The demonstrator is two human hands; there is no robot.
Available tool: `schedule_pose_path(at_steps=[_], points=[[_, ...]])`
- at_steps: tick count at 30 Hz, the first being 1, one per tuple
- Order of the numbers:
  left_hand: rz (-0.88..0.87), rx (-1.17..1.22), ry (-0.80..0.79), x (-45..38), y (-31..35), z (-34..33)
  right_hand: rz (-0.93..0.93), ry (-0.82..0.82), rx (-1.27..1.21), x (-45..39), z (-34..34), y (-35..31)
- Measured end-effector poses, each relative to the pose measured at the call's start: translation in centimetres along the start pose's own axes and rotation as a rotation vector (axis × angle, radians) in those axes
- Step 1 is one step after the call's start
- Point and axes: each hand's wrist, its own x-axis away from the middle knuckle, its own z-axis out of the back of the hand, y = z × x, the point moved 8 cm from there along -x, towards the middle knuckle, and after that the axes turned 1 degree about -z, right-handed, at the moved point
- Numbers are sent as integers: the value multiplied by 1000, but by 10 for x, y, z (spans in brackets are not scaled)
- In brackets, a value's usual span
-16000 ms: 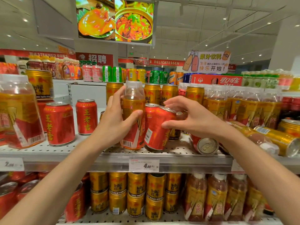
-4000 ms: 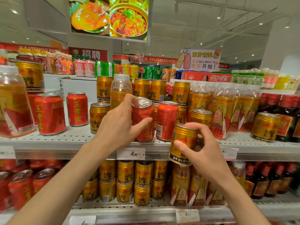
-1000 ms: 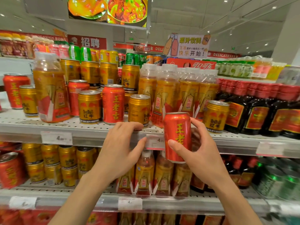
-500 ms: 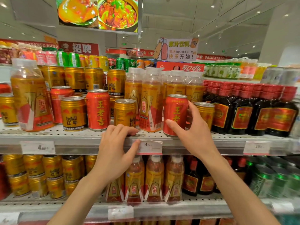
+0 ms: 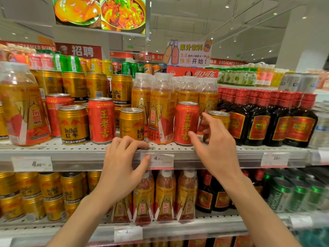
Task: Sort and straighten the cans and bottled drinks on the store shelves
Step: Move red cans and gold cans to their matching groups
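Note:
A red can (image 5: 185, 120) stands upright at the front of the white upper shelf (image 5: 80, 152), beside an orange bottle (image 5: 161, 107). My right hand (image 5: 217, 148) is spread just right of that can; its thumb tip is at the can's lower side and it holds nothing. Its fingers partly hide a gold can (image 5: 219, 116). My left hand (image 5: 121, 168) rests on the shelf edge, fingertips on top and thumb on the price tag (image 5: 160, 159). To the left, a gold can (image 5: 131, 122), a red can (image 5: 101, 118) and another gold can (image 5: 73, 123) stand mixed.
Dark bottles with red caps (image 5: 260, 120) fill the shelf to the right. A large orange bottle (image 5: 21, 107) stands at the far left. Stacked gold cans (image 5: 76, 84) line the back. The lower shelf holds gold cans (image 5: 49, 191) and orange bottles (image 5: 165, 198).
My right hand set the red can on the upper shelf beside the orange bottles, then let go and spread open. My left hand stayed on the shelf edge.

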Motion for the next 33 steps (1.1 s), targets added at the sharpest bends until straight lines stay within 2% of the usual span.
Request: schedule_pose_path(at_steps=[2,4,7,10,14,23,29,33], points=[[3,-5,3,0,1,0,62,147,91,-5,22,7],[4,-13,4,0,2,0,59,219,201,-14,37,17],[12,-14,4,0,2,0,-5,121,254,-24,33,33],[20,-18,-10,1,2,0,-78,24,145,-25,26,41],[35,-9,-38,2,3,0,-172,-14,16,-26,33,42],[49,77,-67,8,7,6,-208,-52,-361,-5,47,31],[93,221,-78,13,6,20,-220,-74,-483,16,51,16],[136,217,-55,17,-5,36,-252,-133,-534,35,35,4]])
